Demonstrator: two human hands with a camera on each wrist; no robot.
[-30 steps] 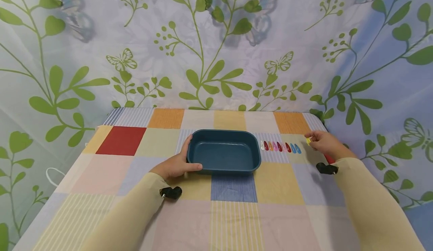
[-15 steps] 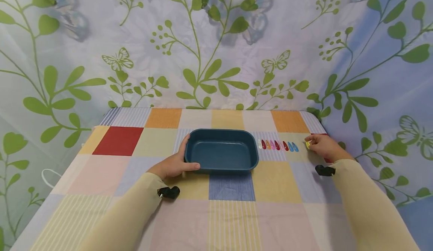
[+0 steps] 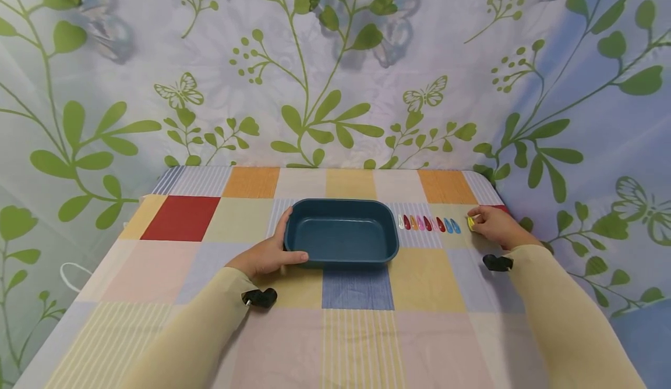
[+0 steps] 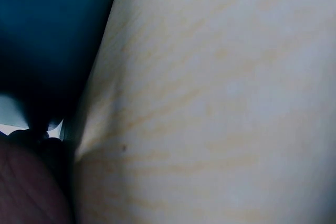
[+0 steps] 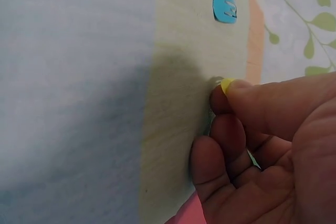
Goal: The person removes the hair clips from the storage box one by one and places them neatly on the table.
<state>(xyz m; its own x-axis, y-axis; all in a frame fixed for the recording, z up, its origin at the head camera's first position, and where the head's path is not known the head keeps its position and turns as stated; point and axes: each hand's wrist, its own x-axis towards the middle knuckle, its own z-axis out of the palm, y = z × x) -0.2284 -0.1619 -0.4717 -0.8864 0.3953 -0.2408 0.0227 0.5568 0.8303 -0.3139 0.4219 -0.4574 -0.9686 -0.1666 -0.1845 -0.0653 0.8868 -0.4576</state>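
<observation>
In the head view my left hand (image 3: 268, 256) lies against the left front corner of a dark blue rectangular tray (image 3: 341, 261), thumb stretched along the front wall, fingers along the left end. The tray holds nothing. To its right, a row of colourful snap hair clips lies on the cloth, from a clear one (image 3: 401, 222) to two blue ones (image 3: 456, 226). My right hand (image 3: 495, 226) pinches a yellow hair clip (image 3: 470, 222) between thumb and forefinger, just right of the blue pair. The right wrist view shows the yellow tip (image 5: 226, 84) close over the cloth, other fingers curled; fingers cover most of it.
A patchwork tablecloth (image 3: 362, 348) covers the table. Behind it hangs a curtain (image 3: 335, 57) with green leaves and butterflies, also closing in at the right. A white cord (image 3: 64, 275) loops beyond the table's left edge.
My right hand has brought the yellow hair clip lower and slightly nearer the blue ones. The left hand stays at the tray. The head view has shifted a little.
</observation>
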